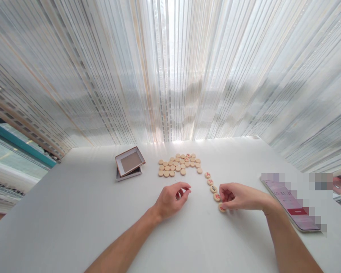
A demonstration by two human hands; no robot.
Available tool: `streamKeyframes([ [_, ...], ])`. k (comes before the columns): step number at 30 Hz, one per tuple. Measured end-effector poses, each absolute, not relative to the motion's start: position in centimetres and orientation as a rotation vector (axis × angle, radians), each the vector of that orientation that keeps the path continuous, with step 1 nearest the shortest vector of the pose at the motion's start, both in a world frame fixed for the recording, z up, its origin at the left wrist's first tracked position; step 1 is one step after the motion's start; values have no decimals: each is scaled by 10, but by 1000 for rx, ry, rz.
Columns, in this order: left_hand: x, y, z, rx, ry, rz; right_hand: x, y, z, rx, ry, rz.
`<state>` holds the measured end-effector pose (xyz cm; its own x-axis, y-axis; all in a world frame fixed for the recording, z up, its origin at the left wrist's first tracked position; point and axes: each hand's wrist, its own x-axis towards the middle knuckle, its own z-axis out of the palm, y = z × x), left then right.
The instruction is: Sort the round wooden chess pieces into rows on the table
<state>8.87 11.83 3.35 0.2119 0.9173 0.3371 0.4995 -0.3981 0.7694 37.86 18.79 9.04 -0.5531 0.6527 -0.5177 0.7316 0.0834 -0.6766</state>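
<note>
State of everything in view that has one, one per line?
Left hand: holding nothing visible, fingers curled
Right hand: fingertips on nearest row piece
Row of five pieces: marked faces up
Clustered pieces: mostly plain side up, two red-marked
Box: upper part askew on lower
Phone: screen lit, timer showing

And it's a smooth white table [74, 216] under everything here! Right at the right hand's [226, 197] fingertips, the nearest disc of a slanting row [213, 189], five wooden discs, four marked red and the middle one dark, running away from the grip and leftward! Beyond the left hand [184, 192], a loose crowd of discs [178, 168], mostly blank side up, a couple showing red! Farther left of that grip, a shallow box [133, 175] carries a tilted lid [131, 161]! And out right of the right hand, a phone [291, 208], partly pixelated, lies flat!
</note>
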Motion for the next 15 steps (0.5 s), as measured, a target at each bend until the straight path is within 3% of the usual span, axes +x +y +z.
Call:
streamKeyframes([
  [15,89,119,34,2000,1311,1075,377,186,87,1489,2201,-1582],
])
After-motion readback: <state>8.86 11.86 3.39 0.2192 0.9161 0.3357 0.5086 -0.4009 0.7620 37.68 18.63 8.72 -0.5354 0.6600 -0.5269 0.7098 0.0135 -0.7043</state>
